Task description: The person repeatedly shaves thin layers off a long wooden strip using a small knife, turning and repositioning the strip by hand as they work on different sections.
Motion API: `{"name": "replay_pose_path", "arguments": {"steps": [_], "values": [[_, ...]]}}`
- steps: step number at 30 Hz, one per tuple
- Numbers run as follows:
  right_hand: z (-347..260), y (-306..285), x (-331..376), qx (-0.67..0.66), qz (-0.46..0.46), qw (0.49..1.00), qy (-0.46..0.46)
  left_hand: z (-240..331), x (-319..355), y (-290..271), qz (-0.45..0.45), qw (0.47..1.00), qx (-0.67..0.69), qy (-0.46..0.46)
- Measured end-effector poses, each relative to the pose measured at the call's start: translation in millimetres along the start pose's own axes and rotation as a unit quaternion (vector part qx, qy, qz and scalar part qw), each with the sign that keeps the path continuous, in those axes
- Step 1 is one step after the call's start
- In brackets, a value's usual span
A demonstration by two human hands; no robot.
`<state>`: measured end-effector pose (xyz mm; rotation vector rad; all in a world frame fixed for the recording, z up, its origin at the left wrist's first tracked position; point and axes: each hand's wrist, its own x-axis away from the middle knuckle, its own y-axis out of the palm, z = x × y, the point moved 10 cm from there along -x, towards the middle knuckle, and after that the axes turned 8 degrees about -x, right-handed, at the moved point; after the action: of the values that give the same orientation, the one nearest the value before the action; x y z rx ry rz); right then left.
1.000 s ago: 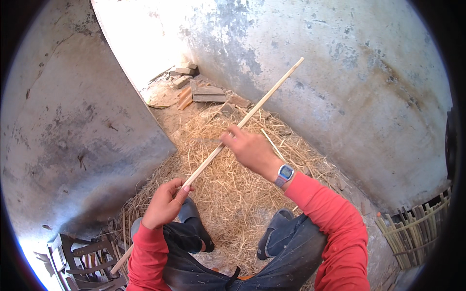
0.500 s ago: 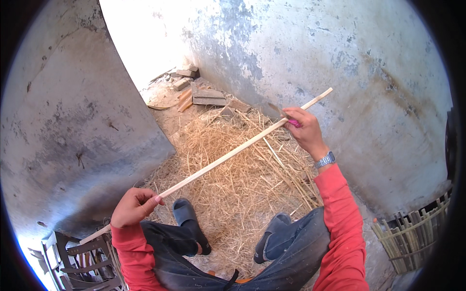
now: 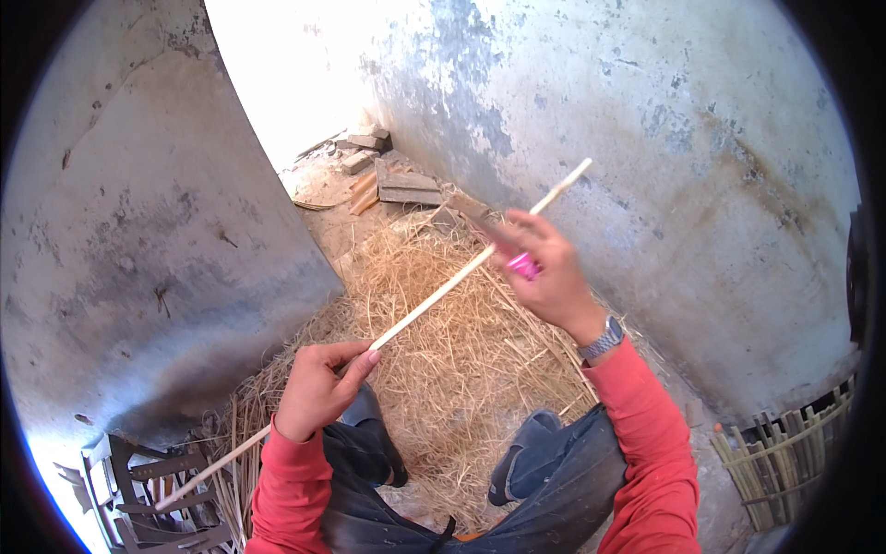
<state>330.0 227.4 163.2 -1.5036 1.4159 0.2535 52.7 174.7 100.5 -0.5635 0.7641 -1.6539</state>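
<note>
A long pale bamboo strip runs diagonally from the lower left to the upper right. My left hand grips it near its lower part, just above my knee. My right hand is closed on a knife with a pink handle, and its blade lies against the strip near the upper end. Both sleeves are red, and a watch sits on my right wrist.
A heap of straw-like shavings covers the ground before my knees. Worn plaster walls close in on both sides. Bricks and boards lie at the far end. A woven bamboo piece stands at the right, a slatted frame at the lower left.
My right hand has come back down the strip toward me with the knife. My left hand has shifted right and up, and the strip has slid with it.
</note>
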Motion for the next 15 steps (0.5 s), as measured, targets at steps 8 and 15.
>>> {"name": "replay_pose_path", "arguments": {"steps": [8, 15], "values": [[45, -46, 33, -0.026, 0.037, 0.964, 0.263, -7, 6, -9, 0.063, 0.995, 0.079, 0.006], [73, -47, 45, -0.095, 0.067, 0.936, 0.331, -5, 14, -1, 0.033, 0.997, 0.073, -0.011]]}}
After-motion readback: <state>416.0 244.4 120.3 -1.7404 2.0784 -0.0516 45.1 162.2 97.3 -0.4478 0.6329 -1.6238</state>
